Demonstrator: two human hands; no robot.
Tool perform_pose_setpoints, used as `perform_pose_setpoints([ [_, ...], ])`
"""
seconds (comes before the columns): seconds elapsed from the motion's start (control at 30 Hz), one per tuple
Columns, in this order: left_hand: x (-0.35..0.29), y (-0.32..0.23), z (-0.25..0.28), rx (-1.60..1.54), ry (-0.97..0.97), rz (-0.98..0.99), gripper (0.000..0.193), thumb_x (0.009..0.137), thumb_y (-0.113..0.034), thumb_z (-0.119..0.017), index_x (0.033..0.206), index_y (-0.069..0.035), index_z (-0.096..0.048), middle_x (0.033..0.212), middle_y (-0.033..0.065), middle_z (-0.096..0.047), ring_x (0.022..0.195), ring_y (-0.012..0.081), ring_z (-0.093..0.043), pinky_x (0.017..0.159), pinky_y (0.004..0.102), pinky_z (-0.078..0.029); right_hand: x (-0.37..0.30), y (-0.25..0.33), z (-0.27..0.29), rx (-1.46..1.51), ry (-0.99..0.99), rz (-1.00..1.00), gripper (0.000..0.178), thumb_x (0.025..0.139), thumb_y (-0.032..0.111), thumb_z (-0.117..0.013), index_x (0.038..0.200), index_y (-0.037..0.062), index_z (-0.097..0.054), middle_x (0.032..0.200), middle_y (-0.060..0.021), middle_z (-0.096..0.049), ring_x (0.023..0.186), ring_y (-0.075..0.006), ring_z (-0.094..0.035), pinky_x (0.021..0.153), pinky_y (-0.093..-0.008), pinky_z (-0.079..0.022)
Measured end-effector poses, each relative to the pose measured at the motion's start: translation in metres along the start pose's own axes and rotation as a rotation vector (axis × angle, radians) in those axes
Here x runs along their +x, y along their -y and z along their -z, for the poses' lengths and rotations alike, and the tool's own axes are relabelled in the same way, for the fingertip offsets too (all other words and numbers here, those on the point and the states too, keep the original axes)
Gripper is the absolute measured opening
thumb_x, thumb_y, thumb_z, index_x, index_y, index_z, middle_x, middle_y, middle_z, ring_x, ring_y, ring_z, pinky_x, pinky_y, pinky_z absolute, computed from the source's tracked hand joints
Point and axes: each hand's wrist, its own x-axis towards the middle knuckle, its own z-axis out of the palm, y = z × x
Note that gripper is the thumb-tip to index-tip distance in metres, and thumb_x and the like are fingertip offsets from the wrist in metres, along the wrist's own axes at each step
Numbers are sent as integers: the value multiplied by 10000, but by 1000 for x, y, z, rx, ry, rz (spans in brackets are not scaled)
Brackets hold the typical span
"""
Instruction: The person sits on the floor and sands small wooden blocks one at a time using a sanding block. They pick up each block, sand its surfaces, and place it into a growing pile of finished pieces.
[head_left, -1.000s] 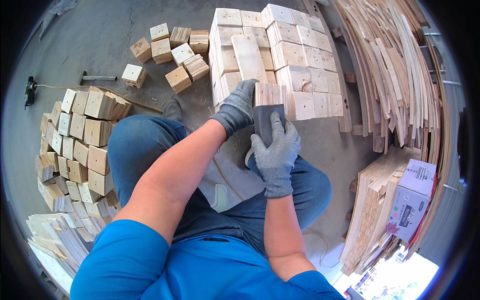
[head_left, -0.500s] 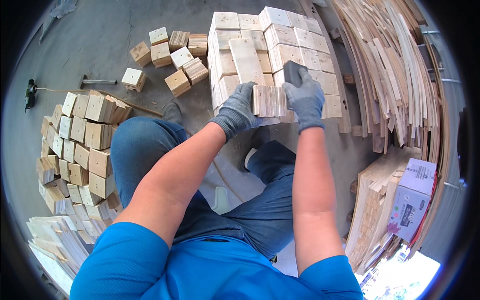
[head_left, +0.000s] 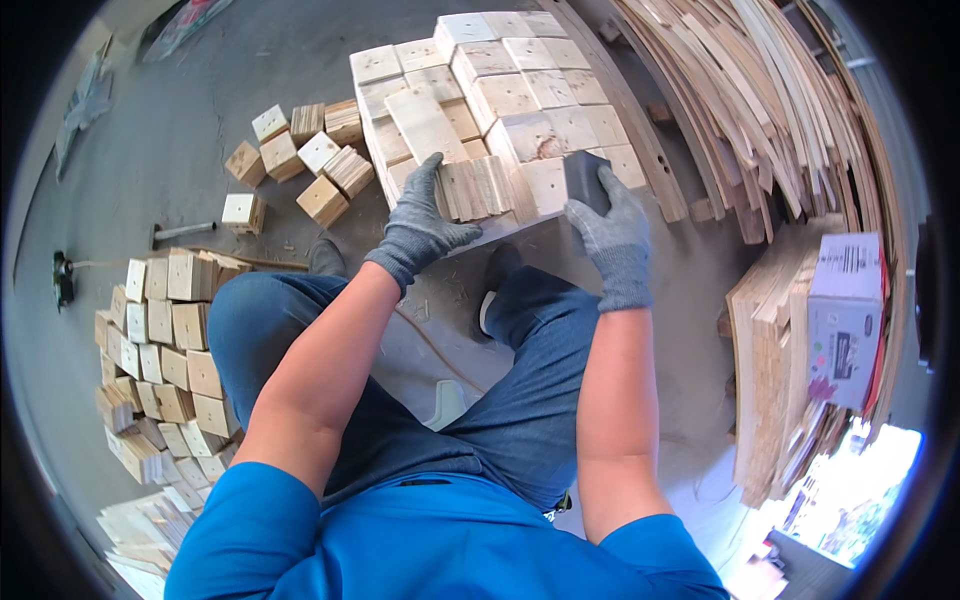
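My left hand (head_left: pixel 420 222), in a grey knit glove, is at the left end of a layered wooden block (head_left: pixel 476 188). Its thumb and fingers are spread apart; whether they touch the block I cannot tell. That block rests at the near edge of a stack of pale wooden blocks (head_left: pixel 550 92), just below a longer flat board (head_left: pixel 424 122). In my right hand (head_left: pixel 614 232), gloved alike, is a dark grey rectangular block (head_left: pixel 586 182), gripped by its right side above the stack's near right corner.
Loose wooden blocks (head_left: pixel 322 202) and a hammer (head_left: pixel 184 231) lie on the floor to the left. A larger pile of blocks (head_left: pixel 160 345) stands beside my left knee. Long wooden strips (head_left: pixel 740 110) and a printed carton (head_left: pixel 845 310) line the right side.
The layered block, gripped by my left hand earlier, now rests on the stack, and that hand's fingers have spread. My right hand, keeping the dark block, is now apart from it. The view has shifted.
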Motion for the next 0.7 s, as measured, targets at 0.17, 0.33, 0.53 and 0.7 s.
perform_pose_setpoints([
  [0.17,12,-12,11,100,96,15,1270,628,-398,-1032,1651,-34,-374,1561,259,-521,1461,411,-520,1256,458,-433,6,10,-6,19,29,-35,791,793,377,-890,1491,86,-660,1320,-271,-714,1238,-418,-690,1086,-478,-548],
  [0.33,19,-18,13,140,139,44,1167,639,-331,-1037,1593,-12,-445,1508,215,-570,1404,355,-571,1209,433,-485,4,19,0,41,-4,-28,756,813,370,-899,1481,100,-670,1344,-252,-695,1248,-402,-685,1101,-482,-548],
  [0.53,20,-22,9,145,1,-172,1051,620,-215,-1029,1512,-40,-502,1425,196,-591,1316,363,-607,1162,441,-515,4,12,3,55,-22,-26,765,816,359,-898,1488,84,-659,1355,-245,-694,1290,-396,-660,1135,-478,-521],
  [0.7,23,-8,-6,220,-186,-495,1021,631,-143,-981,1517,-75,-478,1469,215,-552,1394,443,-544,1167,496,-509,2,16,4,81,-46,12,763,810,352,-904,1472,57,-665,1368,-242,-692,1288,-395,-659,1139,-478,-515],
])
